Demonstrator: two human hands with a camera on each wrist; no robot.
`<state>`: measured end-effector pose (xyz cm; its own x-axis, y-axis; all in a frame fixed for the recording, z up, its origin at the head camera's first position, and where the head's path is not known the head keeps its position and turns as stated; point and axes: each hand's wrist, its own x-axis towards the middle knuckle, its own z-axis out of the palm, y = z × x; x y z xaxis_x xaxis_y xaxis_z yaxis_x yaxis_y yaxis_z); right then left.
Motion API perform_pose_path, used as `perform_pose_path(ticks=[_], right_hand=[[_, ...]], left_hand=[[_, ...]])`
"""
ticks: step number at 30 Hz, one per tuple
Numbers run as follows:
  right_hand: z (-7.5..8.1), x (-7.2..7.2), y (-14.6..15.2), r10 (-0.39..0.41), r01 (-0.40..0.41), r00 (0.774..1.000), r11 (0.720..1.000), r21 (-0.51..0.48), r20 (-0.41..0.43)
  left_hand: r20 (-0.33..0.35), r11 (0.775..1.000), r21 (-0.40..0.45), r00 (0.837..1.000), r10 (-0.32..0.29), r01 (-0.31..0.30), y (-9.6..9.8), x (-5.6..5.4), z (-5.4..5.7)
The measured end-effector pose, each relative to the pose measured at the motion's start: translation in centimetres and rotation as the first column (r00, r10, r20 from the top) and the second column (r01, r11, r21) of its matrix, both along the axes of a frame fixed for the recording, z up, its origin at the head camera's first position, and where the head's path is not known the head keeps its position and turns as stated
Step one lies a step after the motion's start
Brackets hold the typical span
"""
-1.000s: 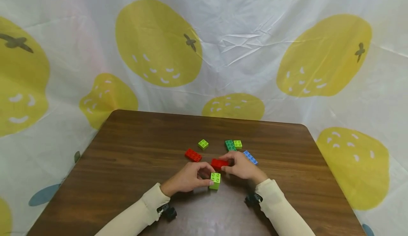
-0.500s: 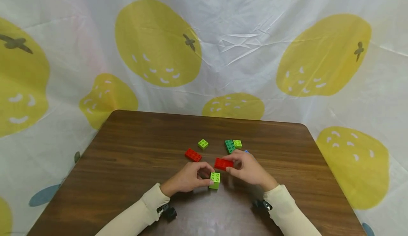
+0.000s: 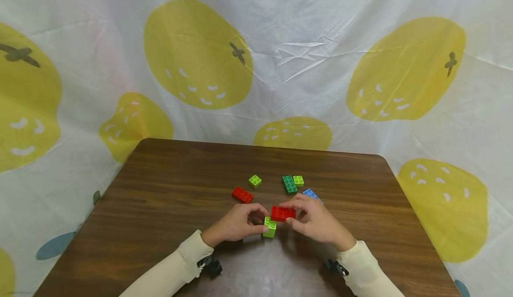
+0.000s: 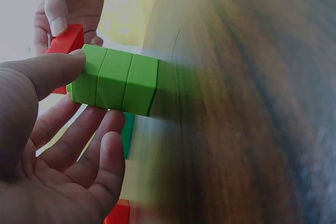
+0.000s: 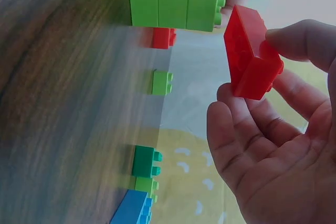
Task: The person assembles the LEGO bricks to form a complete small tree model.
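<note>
My left hand pinches a stack of lime green bricks between thumb and fingers, near its top. In the right wrist view the stack shows three bricks joined, standing on the table. My right hand holds a red brick by its end, between thumb and fingers. This red brick hangs above the table just right of the stack's studded top, tilted in the right wrist view. A gap shows between brick and stack in that view.
Behind the hands on the wooden table lie another red brick, a small lime green brick, a dark green brick beside a second small lime green one, and a blue brick. A lemon-patterned curtain hangs behind.
My right hand has moved right and toward me with the red brick, bringing it beside the stack's top. More of the dark green brick shows now. The left hand and stack have stayed put.
</note>
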<state>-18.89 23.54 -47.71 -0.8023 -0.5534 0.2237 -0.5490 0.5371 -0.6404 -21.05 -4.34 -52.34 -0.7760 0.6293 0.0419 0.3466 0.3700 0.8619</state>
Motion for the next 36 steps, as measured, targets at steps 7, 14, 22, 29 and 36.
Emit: perform_pose_path(ticks=[7, 14, 22, 29, 36], right_hand=[[-0.13, 0.38, -0.16, 0.036, -0.035, 0.998, 0.999, -0.012, 0.047], [-0.40, 0.62, -0.11, 0.015, -0.015, 0.997, 1.000, 0.007, 0.081], [-0.70, 0.41, -0.33, 0.034, -0.034, 0.998, 0.999, -0.002, 0.061], [-0.72, 0.50, -0.42, 0.016, -0.017, 1.000, 1.000, 0.005, 0.013], [-0.68, 0.57, -0.64, 0.012, -0.012, 1.000, 1.000, -0.014, -0.016]], left_hand=[[0.002, 1.000, 0.008, 1.000, -0.004, 0.004, 0.06, 0.02, 0.17], [0.012, 1.000, 0.015, 1.000, -0.003, 0.003, 0.07, -0.01, -0.18], [0.002, 1.000, 0.010, 1.000, 0.000, 0.000, 0.07, 0.05, -0.12], [-0.003, 1.000, 0.011, 1.000, -0.001, 0.001, 0.10, -0.02, -0.29], [-0.003, 1.000, 0.018, 1.000, -0.002, 0.002, 0.15, -0.16, -0.46]])
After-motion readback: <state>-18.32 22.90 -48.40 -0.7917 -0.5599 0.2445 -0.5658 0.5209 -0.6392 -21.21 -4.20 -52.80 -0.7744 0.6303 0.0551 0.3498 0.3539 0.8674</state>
